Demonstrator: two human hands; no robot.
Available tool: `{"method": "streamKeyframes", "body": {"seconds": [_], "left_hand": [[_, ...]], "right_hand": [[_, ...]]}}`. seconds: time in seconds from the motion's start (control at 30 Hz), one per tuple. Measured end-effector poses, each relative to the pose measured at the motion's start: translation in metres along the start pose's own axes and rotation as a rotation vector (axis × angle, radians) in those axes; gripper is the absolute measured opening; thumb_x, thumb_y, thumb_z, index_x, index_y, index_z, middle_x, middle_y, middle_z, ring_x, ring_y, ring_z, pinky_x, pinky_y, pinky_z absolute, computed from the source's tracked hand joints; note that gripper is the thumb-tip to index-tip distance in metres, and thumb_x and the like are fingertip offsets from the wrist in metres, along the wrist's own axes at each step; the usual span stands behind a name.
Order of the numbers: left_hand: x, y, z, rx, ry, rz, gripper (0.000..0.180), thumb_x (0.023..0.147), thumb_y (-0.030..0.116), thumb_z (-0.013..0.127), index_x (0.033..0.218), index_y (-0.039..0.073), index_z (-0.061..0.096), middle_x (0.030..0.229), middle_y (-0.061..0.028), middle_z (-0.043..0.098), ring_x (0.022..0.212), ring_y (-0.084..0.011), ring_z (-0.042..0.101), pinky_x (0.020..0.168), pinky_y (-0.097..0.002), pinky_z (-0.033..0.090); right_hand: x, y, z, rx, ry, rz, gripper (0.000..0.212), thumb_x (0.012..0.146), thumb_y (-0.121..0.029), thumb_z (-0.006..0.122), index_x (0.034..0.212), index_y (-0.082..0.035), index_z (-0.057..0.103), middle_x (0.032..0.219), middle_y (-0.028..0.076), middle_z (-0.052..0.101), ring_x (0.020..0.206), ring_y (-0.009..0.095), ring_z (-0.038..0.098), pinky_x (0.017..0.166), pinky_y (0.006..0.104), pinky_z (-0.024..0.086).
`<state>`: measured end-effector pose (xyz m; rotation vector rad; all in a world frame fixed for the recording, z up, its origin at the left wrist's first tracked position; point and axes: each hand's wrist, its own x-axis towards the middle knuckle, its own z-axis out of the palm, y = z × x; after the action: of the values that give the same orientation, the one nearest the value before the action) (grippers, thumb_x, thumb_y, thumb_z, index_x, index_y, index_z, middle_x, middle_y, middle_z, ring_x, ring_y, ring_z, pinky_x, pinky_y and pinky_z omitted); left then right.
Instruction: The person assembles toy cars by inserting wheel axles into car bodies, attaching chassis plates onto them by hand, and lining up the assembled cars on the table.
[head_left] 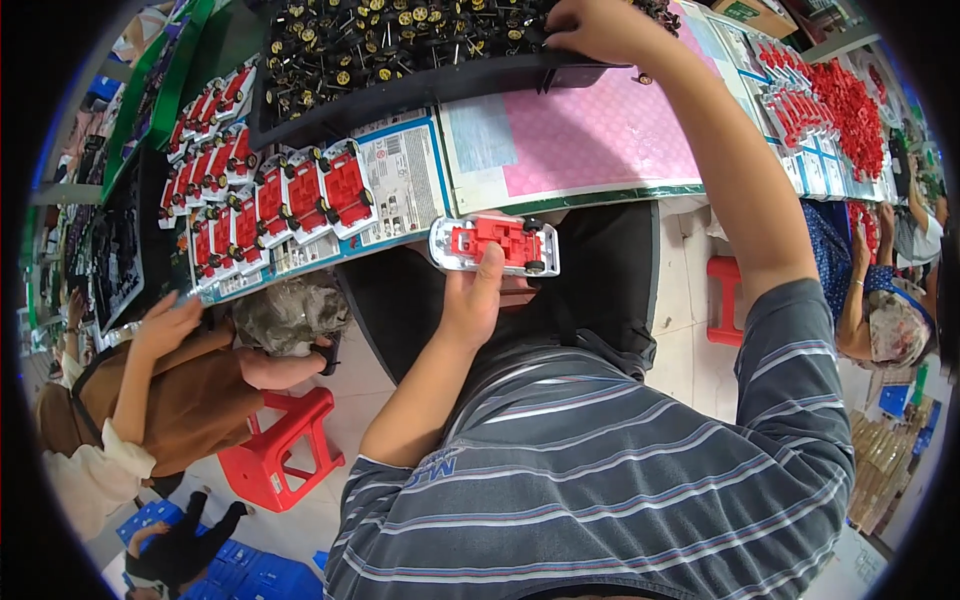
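Note:
My left hand (472, 298) grips a toy car (500, 243) turned underside up, just off the table's front edge, with the thumb across it. The car has a white body and a red chassis; black wheels show at its right end, and none at its left. Over the right part of a black tray (400, 92) my right hand (608, 28) is closed, fingertips pinched down among wheel axles (395, 35) with black and yellow wheels. What those fingertips hold is hidden.
Left of the pink sheet (590, 140), several upturned toy cars (270, 200) stand in rows on printed card. At the right lie a heap of red plastic parts (848, 110) and more cars. Co-workers sit on both sides; a red stool (280, 450) stands lower left.

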<state>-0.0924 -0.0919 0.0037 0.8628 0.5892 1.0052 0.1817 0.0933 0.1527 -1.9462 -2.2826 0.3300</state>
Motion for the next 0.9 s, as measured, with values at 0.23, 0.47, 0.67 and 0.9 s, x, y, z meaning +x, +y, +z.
{"method": "streamKeyframes", "body": {"seconds": [0.23,0.47,0.67,0.9], "left_hand": [[-0.011,-0.016,-0.012,-0.053,-0.020,-0.021,0.047,0.105,0.039,0.053,0.137,0.006,0.047,0.113,-0.0093,0.064,0.087,-0.0152,0.062,0.075,-0.0299,0.054],[-0.011,-0.009,-0.017,-0.041,-0.033,0.013,0.050,0.105,0.040,0.051,0.138,0.005,0.043,0.126,-0.0115,0.059,0.101,-0.0207,0.064,0.069,-0.0310,0.054],[-0.013,-0.009,-0.019,-0.079,-0.032,0.014,0.048,0.106,0.038,0.049,0.138,0.004,0.043,0.128,-0.0132,0.057,0.102,-0.0213,0.064,0.072,-0.0320,0.053],[-0.013,-0.010,-0.016,0.065,0.071,-0.203,0.037,0.094,0.030,0.071,0.122,0.009,0.058,0.095,-0.0003,0.061,0.076,-0.0076,0.059,0.065,-0.0263,0.058]], "right_hand": [[0.051,0.006,0.065,-0.120,0.000,0.148,0.025,0.078,-0.016,0.065,0.093,0.002,0.076,0.097,0.024,0.073,0.093,0.038,0.072,0.084,0.0440,0.058],[0.042,0.019,0.061,0.001,0.279,0.067,0.024,0.090,-0.011,0.058,0.100,0.008,0.069,0.115,0.030,0.062,0.102,0.045,0.066,0.090,0.0451,0.055],[-0.045,-0.031,0.051,0.361,0.779,-0.102,0.014,0.091,-0.011,0.065,0.088,0.002,0.059,0.117,0.025,0.062,0.100,0.037,0.066,0.085,0.0383,0.052],[-0.145,-0.087,0.108,0.900,0.397,0.061,0.008,0.096,-0.004,0.062,0.098,0.004,0.062,0.140,0.020,0.051,0.097,0.010,0.060,0.081,0.0244,0.049]]}}
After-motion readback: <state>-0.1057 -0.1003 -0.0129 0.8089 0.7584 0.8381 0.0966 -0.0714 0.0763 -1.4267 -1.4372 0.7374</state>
